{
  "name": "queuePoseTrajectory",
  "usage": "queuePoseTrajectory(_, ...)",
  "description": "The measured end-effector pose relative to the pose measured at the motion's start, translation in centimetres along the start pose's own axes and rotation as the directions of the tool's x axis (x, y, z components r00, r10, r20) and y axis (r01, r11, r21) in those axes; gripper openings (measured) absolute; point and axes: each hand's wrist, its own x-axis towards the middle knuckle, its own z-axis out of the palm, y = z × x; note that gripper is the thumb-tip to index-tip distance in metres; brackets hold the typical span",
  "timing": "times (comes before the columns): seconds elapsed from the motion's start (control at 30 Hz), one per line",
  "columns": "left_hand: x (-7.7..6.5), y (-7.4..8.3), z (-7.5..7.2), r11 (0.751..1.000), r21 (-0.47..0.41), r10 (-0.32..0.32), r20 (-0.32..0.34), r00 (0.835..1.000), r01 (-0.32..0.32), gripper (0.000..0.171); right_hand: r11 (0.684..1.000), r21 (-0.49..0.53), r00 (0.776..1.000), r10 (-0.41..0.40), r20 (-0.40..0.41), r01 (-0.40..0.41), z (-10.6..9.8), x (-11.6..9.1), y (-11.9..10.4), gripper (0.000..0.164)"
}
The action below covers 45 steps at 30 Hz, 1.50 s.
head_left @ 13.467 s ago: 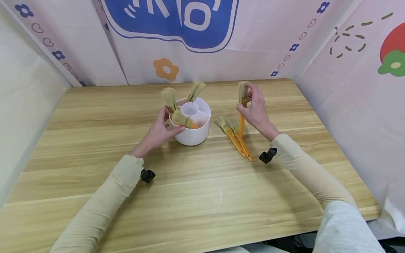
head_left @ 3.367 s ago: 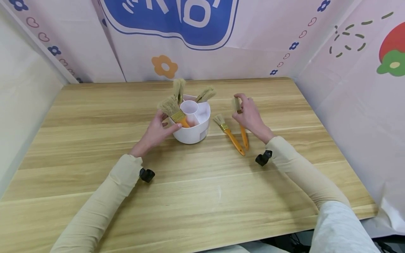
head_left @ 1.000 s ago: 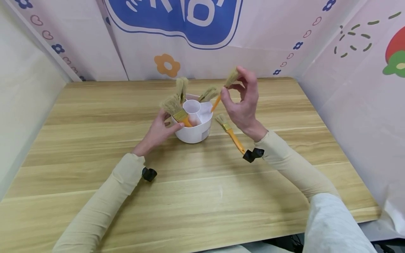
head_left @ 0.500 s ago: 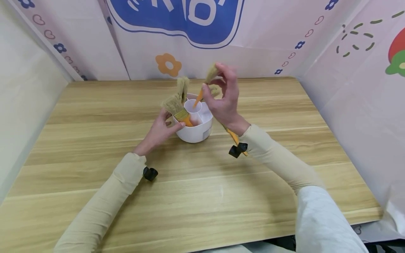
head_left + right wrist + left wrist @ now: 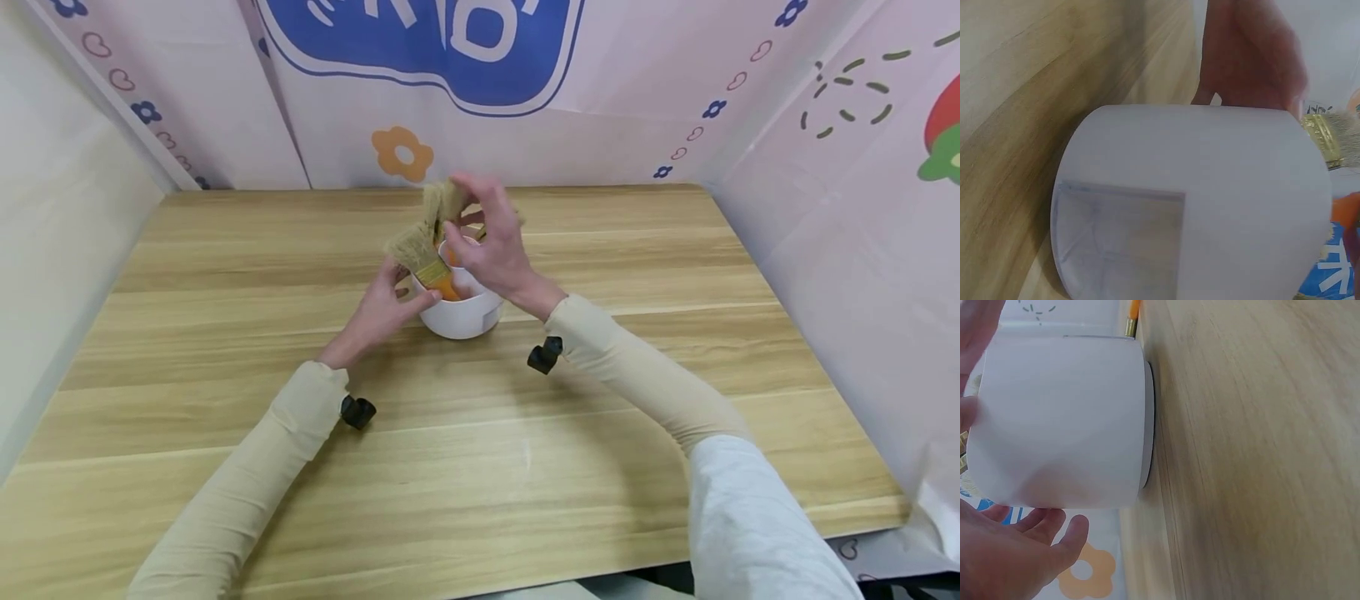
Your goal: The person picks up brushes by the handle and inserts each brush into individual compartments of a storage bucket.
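A white round divided holder with a small centre cup stands on the wooden table. My left hand grips its left side, thumb at the front, fingers behind; the left wrist view shows fingers beside the smooth wall. Over the holder, my right hand pinches a paintbrush near its bristles, its orange handle pointing down into the centre cup. A wide paintbrush leans out near my left hand, and more bristles rise behind it. The right hand partly hides the holder's back.
One paintbrush lies on the table past the holder, seen at the top of the left wrist view and hidden in the head view. Printed white walls close the table at the back and sides.
My right hand took a paintbrush from the table, lifted it and carried it left over the holder, lowering its handle into the centre cup. My left hand has kept its hold.
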Motion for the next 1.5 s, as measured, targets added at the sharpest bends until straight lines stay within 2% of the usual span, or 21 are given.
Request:
queuePoseTrajectory(0.13, 0.07, -0.02, 0.01, 1.000, 0.006, 0.004, 0.007, 1.000, -0.004, 0.075, 0.998, -0.023, 0.994, 0.066, 0.086, -0.064, 0.27, -0.24, 0.28, 0.048)
queuePoseTrajectory(0.3, 0.11, -0.07, -0.01, 1.000, 0.012, -0.001, 0.007, 1.000, 0.001, 0.076, 0.992, -0.043, 0.981, 0.123, 0.149, -0.118, 0.40, -0.38, 0.39, 0.050)
queuePoseTrajectory(0.63, 0.02, -0.02, -0.05, 1.000, 0.001, -0.016, 0.015, 1.000, 0.016, 0.077, 0.970, -0.107, 0.934, 0.238, 0.268, -0.216, 0.41, -0.63, 0.39, 0.052)
queuePoseTrajectory(0.83, 0.10, -0.10, -0.04, 1.000, 0.010, -0.014, 0.009, 1.000, 0.014, 0.077, 0.969, -0.151, 0.929, 0.233, 0.288, -0.196, 0.36, -0.56, 0.54, 0.052)
queuePoseTrajectory(1.07, 0.10, -0.12, 0.06, 1.000, 0.016, -0.009, 0.002, 1.000, 0.009, 0.077, 0.957, -0.187, 0.911, 0.271, 0.312, -0.221, 0.27, -0.73, 0.69, 0.053)
queuePoseTrajectory(1.5, 0.10, -0.10, 0.12, 1.000, 0.009, 0.001, -0.004, 1.000, -0.001, 0.077, 0.954, -0.231, 0.907, 0.263, 0.329, -0.193, 0.28, -0.69, 0.77, 0.055)
